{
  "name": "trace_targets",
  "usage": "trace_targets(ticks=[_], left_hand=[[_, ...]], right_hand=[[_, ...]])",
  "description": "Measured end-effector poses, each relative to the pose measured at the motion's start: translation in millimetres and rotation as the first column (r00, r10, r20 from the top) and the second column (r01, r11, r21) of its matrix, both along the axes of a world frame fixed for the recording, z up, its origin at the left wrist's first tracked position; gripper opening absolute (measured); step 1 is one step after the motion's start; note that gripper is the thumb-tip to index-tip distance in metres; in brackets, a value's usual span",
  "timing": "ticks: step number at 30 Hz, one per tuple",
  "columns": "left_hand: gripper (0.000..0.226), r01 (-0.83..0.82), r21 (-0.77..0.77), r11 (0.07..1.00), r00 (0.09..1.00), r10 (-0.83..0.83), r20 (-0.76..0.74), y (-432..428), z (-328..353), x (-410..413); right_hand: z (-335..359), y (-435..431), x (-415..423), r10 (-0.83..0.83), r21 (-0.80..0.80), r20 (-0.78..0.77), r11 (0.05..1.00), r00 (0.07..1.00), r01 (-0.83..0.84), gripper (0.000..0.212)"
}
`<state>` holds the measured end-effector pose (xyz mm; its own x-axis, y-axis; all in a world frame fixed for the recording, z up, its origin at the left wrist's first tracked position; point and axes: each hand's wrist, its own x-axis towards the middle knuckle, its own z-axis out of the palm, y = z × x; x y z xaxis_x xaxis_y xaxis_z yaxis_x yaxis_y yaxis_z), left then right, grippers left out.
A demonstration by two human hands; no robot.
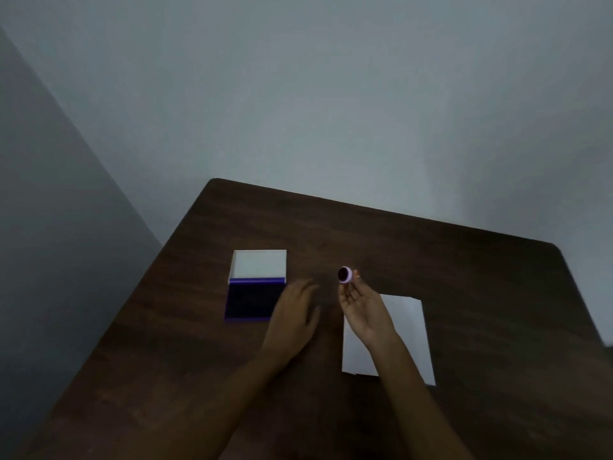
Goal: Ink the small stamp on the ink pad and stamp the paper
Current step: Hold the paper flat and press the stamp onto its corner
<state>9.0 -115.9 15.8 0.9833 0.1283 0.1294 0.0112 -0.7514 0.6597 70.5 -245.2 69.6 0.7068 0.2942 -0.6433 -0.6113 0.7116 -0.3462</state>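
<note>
Right hand (363,310) pinches the small round pink stamp (345,274) above the table; left hand (293,313), fingers spread, rests beside the open purple ink pad (248,302); white paper sheet (406,330) apparently unstamped.

dark wooden table (464,293) (rounded corners), against grey wall (331,94)

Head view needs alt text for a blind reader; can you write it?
A person's right hand holds a small round stamp above a dark wooden table, between an open purple ink pad and white paper. The left hand rests beside the pad.
</note>
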Motion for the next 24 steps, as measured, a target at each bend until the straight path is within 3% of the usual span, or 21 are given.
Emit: trace_targets(ticks=[3,7,15,17,18,20,22,24], left_hand=[[0.049,0.183,-0.033,0.982,0.983,-0.184,-0.026,-55,-1,14],[0.066,0.365,0.087,0.927,0.930,-0.359,-0.074,-114,-11,26],[0.089,0.423,0.275,0.863,0.903,-0.375,-0.212,-142,-35,42],[0.091,0.435,0.309,0.846,0.895,-0.369,-0.251,-140,-42,40],[0.092,0.461,0.301,0.835,0.877,-0.376,-0.300,-144,-53,45],[0.092,0.464,0.303,0.832,0.867,-0.356,-0.349,-146,-63,44],[0.090,0.446,0.311,0.839,0.876,-0.337,-0.346,-143,-61,40],[0.088,0.438,0.311,0.843,0.882,-0.337,-0.329,-139,-59,41]], right_hand=[[4,-35,5,-0.089,-0.045,0.016,0.995,0.996,0.089,0.014],[9,-80,11,-0.188,-0.098,0.035,0.977,0.981,0.191,0.012],[-6,-148,23,-0.361,-0.150,0.007,0.922,0.932,0.358,0.011],[-13,-156,23,-0.328,-0.227,0.023,0.918,0.944,0.325,0.011],[-28,-163,32,-0.277,-0.369,0.034,0.890,0.960,0.269,0.013],[-48,-166,37,-0.120,-0.581,0.037,0.805,0.992,0.119,0.024],[-49,-158,32,0.015,-0.788,0.052,0.614,0.999,0.032,0.025],[-47,-147,32,0.077,-0.811,0.065,0.585,0.995,0.008,0.019]])
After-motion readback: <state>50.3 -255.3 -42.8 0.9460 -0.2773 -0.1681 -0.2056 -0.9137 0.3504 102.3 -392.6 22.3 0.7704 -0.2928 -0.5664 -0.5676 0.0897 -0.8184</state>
